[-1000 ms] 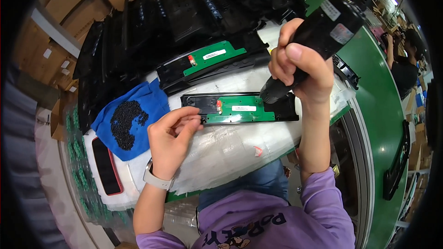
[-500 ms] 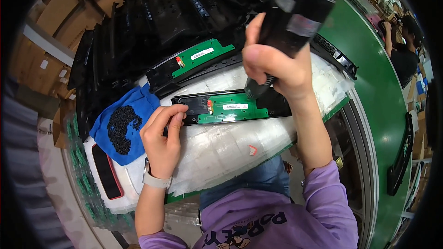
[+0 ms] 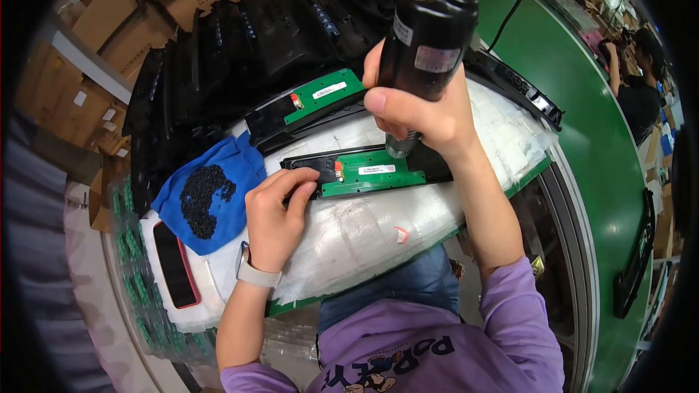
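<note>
My right hand (image 3: 419,113) is wrapped around a black electric screwdriver (image 3: 426,44) held upright, its cable rising from the top. The screwdriver's lower end is at the upper edge of a green circuit board (image 3: 360,179). That board lies in a long black plastic panel (image 3: 309,168) on the padded worktop. At the panel's left end, my left hand (image 3: 280,207) grips it with fingertips and thumb. The bit's tip and any screw under it cannot be made out.
A second black panel with a green board (image 3: 328,94) lies just beyond, before stacked black plastic parts (image 3: 240,44). Small black screws (image 3: 204,200) sit on a blue cloth (image 3: 171,196) at left, near a red-edged phone (image 3: 175,266). Another person (image 3: 641,87) works far right.
The screwdriver has come more upright, its top swinging left and down. My left fingertips have slid slightly further right along the panel. The whole view has shifted a little.
</note>
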Available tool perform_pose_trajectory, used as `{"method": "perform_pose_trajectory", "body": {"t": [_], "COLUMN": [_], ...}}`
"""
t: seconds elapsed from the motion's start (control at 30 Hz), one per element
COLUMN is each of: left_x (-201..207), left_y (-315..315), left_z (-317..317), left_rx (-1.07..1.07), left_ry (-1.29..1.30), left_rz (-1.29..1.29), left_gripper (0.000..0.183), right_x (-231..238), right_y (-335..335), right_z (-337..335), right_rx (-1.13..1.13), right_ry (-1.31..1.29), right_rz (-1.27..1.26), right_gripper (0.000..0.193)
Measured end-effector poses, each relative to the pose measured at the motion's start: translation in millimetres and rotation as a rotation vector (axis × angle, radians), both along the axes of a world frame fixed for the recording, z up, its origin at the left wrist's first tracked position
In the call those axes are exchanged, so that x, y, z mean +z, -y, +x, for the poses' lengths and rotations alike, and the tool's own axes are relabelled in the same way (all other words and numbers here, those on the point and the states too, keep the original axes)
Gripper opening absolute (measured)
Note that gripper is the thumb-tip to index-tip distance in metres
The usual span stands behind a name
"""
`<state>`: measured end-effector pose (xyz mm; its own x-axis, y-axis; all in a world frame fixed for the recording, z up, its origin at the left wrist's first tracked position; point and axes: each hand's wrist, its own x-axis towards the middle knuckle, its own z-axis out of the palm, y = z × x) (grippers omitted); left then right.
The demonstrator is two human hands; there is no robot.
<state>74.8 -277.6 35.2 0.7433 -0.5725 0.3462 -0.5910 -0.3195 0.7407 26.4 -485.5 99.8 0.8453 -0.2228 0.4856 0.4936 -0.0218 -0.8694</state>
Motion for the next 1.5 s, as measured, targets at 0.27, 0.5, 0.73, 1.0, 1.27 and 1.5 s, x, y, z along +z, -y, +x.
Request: {"method": "perform_pose_trajectory", "body": {"t": [0.27,0.5,0.73,1.0,1.27,1.5], "left_x": [1.5,-7.4,10.3,8.6,3.1,0.9], "left_y": [-5.6,-10.0,-4.7,-6.6,-5.7,-4.3], "left_z": [-7.9,-6.9,-14.0,-12.5,-13.6,-12.3], "left_rx": [-0.011,0.012,-0.083,-0.126,-0.158,-0.206], "left_ry": [-0.206,-0.377,-0.671,-0.811,-0.789,-0.829], "left_rz": [0.005,-0.096,-0.405,-0.464,-0.433,-0.435], "left_gripper": [0.010,0.013,0.016,0.017,0.018,0.014], "right_x": [-3.6,-4.3,-6.6,-13.4,-11.6,-10.8], "right_y": [4.4,8.6,3.3,-11.7,-19.4,-10.3], "right_z": [0.2,-6.9,-13.1,-11.4,-11.4,-10.6], "right_rx": [0.048,0.154,0.502,0.463,0.351,0.274], "right_ry": [-0.042,0.079,0.421,0.394,0.326,0.204], "right_rz": [-0.011,0.106,0.504,0.509,0.636,0.802], "right_gripper": [0.020,0.027,0.030,0.029,0.022,0.020]}}
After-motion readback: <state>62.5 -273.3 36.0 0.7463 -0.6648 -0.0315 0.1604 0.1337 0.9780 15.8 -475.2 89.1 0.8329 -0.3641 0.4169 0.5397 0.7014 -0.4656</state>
